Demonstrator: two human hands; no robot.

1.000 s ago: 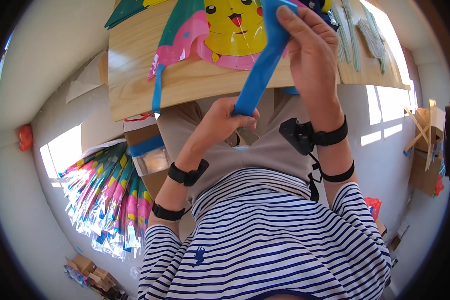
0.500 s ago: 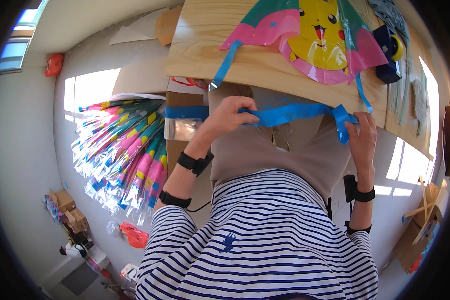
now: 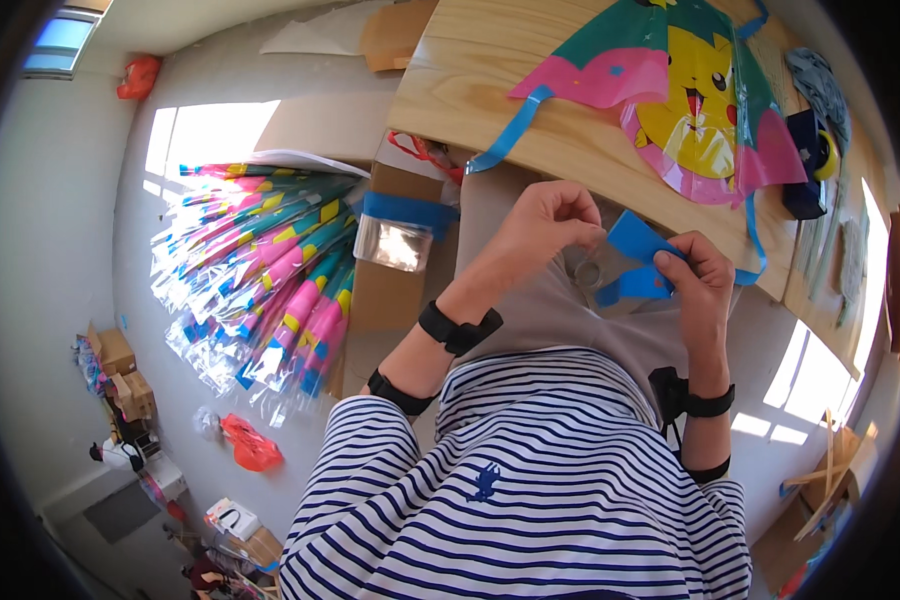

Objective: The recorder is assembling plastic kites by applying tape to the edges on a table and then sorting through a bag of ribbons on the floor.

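My right hand (image 3: 700,275) is closed on a blue plastic strip (image 3: 638,240), which is folded over with its two ends pointing left. Just left of the strip, my left hand (image 3: 555,222) is curled, thumb and fingertips close together; whatever they pinch, if anything, cannot be made out. Both hands are above my lap at the table's near edge. On the table (image 3: 460,75) lies a green and pink plastic kite (image 3: 595,75) with a yellow cartoon figure and blue tails, one tail (image 3: 510,135) hanging over the edge.
Left of my legs, a cardboard box (image 3: 385,295) carries a clear packet (image 3: 395,243) and blue strips. A fan of wrapped kites (image 3: 260,265) lies beside it. A dark tape dispenser (image 3: 802,165) with yellow tape and thin rods (image 3: 820,260) are on the table's right.
My left hand has let go of the stretched blue strip and moved right, nearer my right hand. The strip is now folded in my right hand. The view has shifted left.
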